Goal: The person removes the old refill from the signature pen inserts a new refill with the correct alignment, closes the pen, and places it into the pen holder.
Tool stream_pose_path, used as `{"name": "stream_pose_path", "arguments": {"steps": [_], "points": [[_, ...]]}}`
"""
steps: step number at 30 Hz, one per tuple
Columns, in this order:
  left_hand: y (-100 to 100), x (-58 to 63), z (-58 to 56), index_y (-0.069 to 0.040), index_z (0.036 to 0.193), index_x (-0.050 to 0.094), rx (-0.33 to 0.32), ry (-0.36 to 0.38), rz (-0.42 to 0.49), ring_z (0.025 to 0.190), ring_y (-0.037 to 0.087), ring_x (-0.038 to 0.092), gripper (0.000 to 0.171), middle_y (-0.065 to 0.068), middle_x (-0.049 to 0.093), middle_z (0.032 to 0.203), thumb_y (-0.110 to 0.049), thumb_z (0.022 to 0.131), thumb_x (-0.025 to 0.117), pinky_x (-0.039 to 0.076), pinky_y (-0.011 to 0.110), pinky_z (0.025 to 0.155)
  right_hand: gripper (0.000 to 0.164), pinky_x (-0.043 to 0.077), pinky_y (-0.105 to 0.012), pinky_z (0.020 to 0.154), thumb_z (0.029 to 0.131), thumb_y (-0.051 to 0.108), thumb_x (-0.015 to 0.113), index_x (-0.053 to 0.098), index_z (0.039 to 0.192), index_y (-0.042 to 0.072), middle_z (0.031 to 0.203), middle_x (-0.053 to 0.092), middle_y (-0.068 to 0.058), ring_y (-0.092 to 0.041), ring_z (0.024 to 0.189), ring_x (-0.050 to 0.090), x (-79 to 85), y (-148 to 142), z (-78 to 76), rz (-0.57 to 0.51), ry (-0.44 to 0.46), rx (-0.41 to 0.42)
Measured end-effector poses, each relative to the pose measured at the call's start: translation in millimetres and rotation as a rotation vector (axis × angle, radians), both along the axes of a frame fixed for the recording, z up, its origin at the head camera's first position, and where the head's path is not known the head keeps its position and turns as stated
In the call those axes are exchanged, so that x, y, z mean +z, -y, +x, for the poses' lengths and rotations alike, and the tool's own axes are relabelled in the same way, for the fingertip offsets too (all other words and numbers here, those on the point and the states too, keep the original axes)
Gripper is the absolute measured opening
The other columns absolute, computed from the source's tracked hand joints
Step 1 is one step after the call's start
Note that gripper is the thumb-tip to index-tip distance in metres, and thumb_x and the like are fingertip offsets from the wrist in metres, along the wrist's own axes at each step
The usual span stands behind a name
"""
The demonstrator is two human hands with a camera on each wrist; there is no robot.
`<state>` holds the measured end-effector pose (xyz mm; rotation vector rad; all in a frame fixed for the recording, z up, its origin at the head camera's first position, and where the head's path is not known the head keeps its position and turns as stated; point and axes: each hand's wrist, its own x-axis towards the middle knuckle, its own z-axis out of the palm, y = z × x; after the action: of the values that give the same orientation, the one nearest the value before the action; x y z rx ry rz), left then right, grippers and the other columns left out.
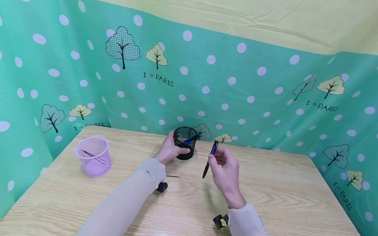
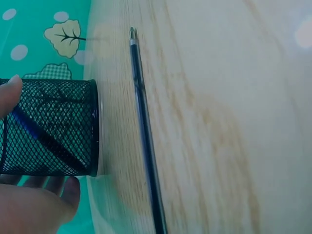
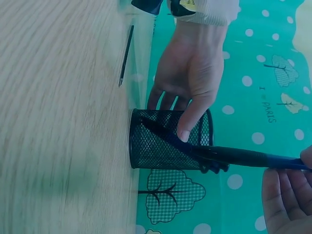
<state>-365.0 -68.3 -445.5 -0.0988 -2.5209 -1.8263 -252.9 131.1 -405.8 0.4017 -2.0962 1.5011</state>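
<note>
At the back of the table my left hand (image 1: 168,149) grips a black mesh pen cup (image 1: 185,157), thumb on the near side and fingers round the other. The cup stands upright, and a blue pen (image 1: 191,138) leans inside it. My right hand (image 1: 226,171) pinches a dark blue pen (image 1: 205,170) between thumb and fingers, its black tip downward. That pen hangs over the table to the right of the cup. A thin dark pen refill (image 2: 146,131) with a metal end lies on the wood in front of the cup.
A lilac mesh cup (image 1: 93,165) holding thin dark sticks stands on the left of the wooden table (image 1: 267,234). Behind the table hangs a green dotted cloth (image 1: 209,76) printed with trees. Black wrist cameras (image 1: 220,221) sit at the cuffs.
</note>
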Motion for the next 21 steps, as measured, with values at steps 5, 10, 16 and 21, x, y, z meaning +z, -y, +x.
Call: {"name": "stream_pose_path", "arguments": {"steps": [5, 10, 16, 21], "points": [[1, -1.8, -1.8, -0.004, 0.143, 0.031, -0.015, -0.020, 0.023, 0.133, 0.030, 0.037, 0.089, 0.018, 0.041, 0.143, -0.008, 0.071, 0.084, 0.028, 0.044, 0.110, 0.022, 0.052, -0.026, 0.069, 0.088, 0.001, 0.064, 0.060, 0.110, 0.004, 0.092, 0.064, -0.011, -0.024, 0.078, 0.061, 0.9, 0, -0.9, -0.062, 0.016, 0.007], [1, -2.7, -3.1, -0.004, 0.141, 0.034, -0.021, -0.028, 0.044, 0.132, 0.030, 0.038, 0.088, 0.018, 0.042, 0.142, -0.006, 0.070, 0.084, 0.027, 0.044, 0.110, 0.029, 0.054, -0.025, 0.071, 0.088, -0.002, 0.061, 0.054, 0.117, 0.002, 0.094, 0.062, -0.013, -0.023, 0.082, 0.062, 3.1, 0, -2.6, -0.131, 0.060, 0.017], [2, -4.0, -3.7, -0.005, 0.141, 0.034, -0.017, -0.024, 0.053, 0.132, 0.029, 0.038, 0.087, 0.014, 0.044, 0.141, -0.008, 0.069, 0.084, 0.027, 0.042, 0.110, 0.031, 0.055, -0.027, 0.071, 0.088, -0.006, 0.059, 0.049, 0.117, -0.001, 0.099, 0.060, -0.022, -0.025, 0.085, 0.059, 5.3, 0, -6.8, -0.199, 0.069, 0.034], [2, -6.5, -4.0, -0.005, 0.142, 0.033, -0.023, -0.038, 0.036, 0.133, 0.028, 0.037, 0.087, 0.014, 0.044, 0.142, -0.012, 0.071, 0.084, 0.028, 0.041, 0.110, 0.030, 0.056, -0.036, 0.074, 0.087, -0.010, 0.057, 0.047, 0.116, -0.009, 0.099, 0.058, -0.027, -0.031, 0.087, 0.059, 15.9, 1, -3.9, -0.230, 0.074, 0.049]]}}
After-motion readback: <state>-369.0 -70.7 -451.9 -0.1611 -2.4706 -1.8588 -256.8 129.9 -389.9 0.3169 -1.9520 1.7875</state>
